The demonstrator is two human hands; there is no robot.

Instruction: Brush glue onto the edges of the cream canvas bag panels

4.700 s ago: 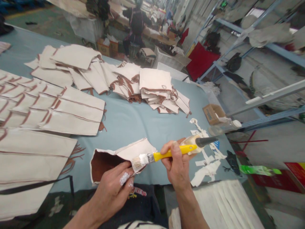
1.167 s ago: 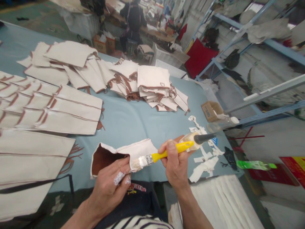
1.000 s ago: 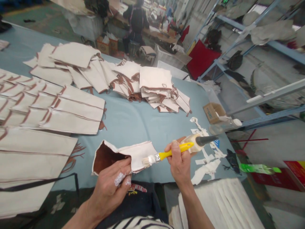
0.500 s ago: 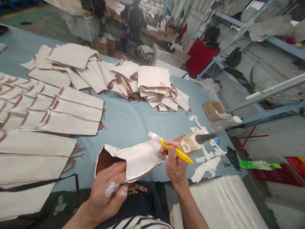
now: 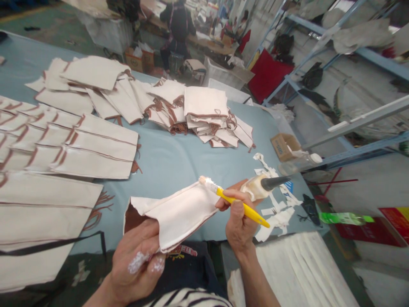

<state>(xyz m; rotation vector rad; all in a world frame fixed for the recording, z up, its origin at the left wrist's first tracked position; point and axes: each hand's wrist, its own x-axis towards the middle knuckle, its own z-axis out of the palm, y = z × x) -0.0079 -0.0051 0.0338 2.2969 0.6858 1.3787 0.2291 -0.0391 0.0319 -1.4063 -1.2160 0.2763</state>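
Observation:
My left hand [image 5: 137,260], with white smears on its back, is closed on the near left end of a cream fabric pouch [image 5: 183,211]. That end gapes and shows a brown lining. Between the thumb and fingers of my right hand [image 5: 239,219] is a yellow-handled paintbrush [image 5: 244,207]. White stuff coats its bristles, which are at the pouch's far upper edge; whether they touch it I cannot tell. Just beyond my right fingers lies a cloudy squeeze bottle [image 5: 254,189] with a long dark nozzle, on its side.
Rows of overlapping cream pieces [image 5: 96,151] cover the table's left. Piled pouches [image 5: 206,101] with brown cords lie at the back. White scraps [image 5: 276,224], a small cardboard box [image 5: 283,147] and a clear jar [image 5: 300,164] are at right. A person [image 5: 179,27] sits farther off.
My left hand has shifted left and slightly down with the pouch, whose open end now hangs differently. My right hand and the brush have moved a little to the right.

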